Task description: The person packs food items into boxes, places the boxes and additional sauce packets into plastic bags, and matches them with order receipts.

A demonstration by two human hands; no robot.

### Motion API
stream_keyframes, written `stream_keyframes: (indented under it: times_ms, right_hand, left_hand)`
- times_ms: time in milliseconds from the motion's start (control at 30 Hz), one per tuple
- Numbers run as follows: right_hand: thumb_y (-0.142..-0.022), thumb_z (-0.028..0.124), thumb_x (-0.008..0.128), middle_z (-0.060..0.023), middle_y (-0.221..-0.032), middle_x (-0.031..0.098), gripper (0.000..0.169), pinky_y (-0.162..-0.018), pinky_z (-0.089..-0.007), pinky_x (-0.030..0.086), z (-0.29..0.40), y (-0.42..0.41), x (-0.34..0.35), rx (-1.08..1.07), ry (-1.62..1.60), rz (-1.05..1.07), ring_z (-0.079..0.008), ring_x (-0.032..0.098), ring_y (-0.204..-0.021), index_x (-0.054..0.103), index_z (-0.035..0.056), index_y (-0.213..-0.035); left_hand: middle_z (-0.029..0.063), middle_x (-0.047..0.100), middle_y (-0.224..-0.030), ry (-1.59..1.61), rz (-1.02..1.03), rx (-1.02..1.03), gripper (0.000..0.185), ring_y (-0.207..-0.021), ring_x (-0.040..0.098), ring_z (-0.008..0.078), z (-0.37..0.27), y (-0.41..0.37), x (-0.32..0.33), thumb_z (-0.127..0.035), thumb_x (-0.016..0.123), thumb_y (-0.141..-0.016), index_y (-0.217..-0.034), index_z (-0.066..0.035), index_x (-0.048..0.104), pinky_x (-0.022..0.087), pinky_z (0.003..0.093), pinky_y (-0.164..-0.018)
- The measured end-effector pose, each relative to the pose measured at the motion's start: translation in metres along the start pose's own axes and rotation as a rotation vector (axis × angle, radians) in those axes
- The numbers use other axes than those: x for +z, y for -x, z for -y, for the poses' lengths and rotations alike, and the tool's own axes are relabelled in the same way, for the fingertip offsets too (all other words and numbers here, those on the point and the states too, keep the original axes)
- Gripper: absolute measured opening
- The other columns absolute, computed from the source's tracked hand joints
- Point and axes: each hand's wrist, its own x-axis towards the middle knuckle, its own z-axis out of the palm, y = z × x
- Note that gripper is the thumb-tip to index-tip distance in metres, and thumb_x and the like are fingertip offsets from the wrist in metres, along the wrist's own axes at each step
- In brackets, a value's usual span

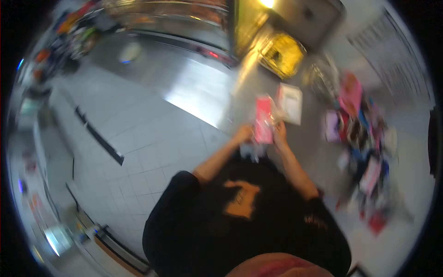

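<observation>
Between my two hands is a pink rectangular packet (263, 117), standing lengthwise in front of my chest and partly covered by shiny transparent plastic. My left hand (244, 133) grips its left edge near the lower end. On the opposite edge, my right hand (280, 133) holds the packet and some crinkled plastic. Motion blur hides the exact finger positions. Pale, bluish film (253, 151) hangs below the packet, against my dark shirt. Just beyond my right hand, a white box (291, 104) with a reddish side lies on the metal counter (297, 152).
A yellow-lit container (285, 55) stands at the back of the counter. Along the right is a blurred pile of mixed packages (363, 138). A glass-fronted display case (173, 20) stands ahead. Tiled floor (145, 138) spreads to the left, with a dark strip (100, 138) on it.
</observation>
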Motion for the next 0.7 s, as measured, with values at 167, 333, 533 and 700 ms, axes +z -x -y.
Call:
stream_keyframes:
  times_ms: [167,333,533,700]
  right_hand:
    - [-0.095,0.022,0.061,-0.0099,-0.134,0.052,0.050,-0.099,-0.0367,0.046,0.007,0.006,0.024,0.064,-0.006,-0.080,-0.0209,0.052,-0.122,0.043,0.0037,-0.139]
    - [-0.092,0.014,0.065,-0.0066,-0.123,0.056,0.044,-0.096,-0.0300,0.045,-0.044,-0.028,0.000,-0.023,0.136,0.007,-0.0171,0.054,-0.114,0.049,0.0014,-0.131]
    - [-0.093,0.016,0.062,-0.0083,-0.120,0.058,0.042,-0.091,-0.0285,0.045,-0.037,-0.064,-0.019,-0.024,0.325,0.131,-0.0172,0.055,-0.110,0.050,0.0005,-0.131]
    - [-0.091,0.020,0.064,-0.0101,-0.122,0.057,0.046,-0.094,-0.0323,0.044,-0.018,-0.051,0.005,-0.083,0.279,0.156,-0.0204,0.055,-0.111,0.050,0.0016,-0.130]
  left_hand:
    - [0.0048,0.055,-0.051,0.340,-0.341,-0.112,0.067,-0.048,0.057,0.0196,0.023,0.006,0.045,-0.060,0.045,-0.096,-0.063,-0.005,0.063,0.048,0.0375,-0.049]
    - [0.0137,0.066,-0.088,1.217,-0.004,-0.491,0.053,-0.077,0.067,0.0236,0.023,0.034,0.047,-0.058,0.042,-0.098,-0.110,-0.010,0.062,0.054,0.0392,-0.060]
    - [0.0085,0.060,-0.091,1.187,-0.268,-0.572,0.019,-0.091,0.065,0.0252,0.023,0.044,0.038,-0.030,0.055,-0.098,-0.099,-0.011,0.055,0.059,0.0515,-0.081]
    - [0.0082,0.063,-0.084,1.091,-0.383,-0.548,0.034,-0.076,0.068,0.0272,0.038,0.037,0.056,-0.041,0.052,-0.098,-0.092,-0.009,0.060,0.061,0.0432,-0.066]
